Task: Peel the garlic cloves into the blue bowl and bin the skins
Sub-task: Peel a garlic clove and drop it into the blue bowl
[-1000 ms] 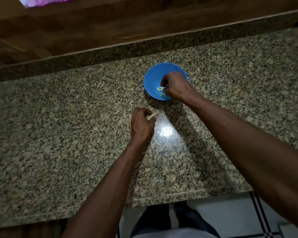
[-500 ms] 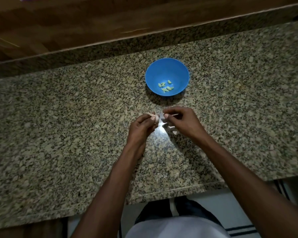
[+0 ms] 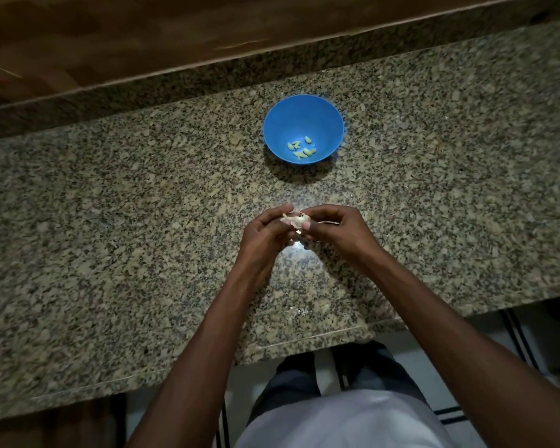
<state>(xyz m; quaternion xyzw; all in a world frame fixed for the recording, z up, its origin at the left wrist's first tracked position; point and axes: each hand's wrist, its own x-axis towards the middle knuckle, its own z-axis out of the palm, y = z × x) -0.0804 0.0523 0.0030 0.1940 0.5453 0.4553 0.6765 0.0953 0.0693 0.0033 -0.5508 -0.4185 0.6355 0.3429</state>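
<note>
1. I watch my left hand and right hand meet above the granite table, fingers of both curled, pinching 1 garlic clove.
2. Peeled cloves lie in the blue bowl, well apart.
3. Risk: loose skin may drop onto the speckled table and go unnoticed; no bin is in view.
</note>
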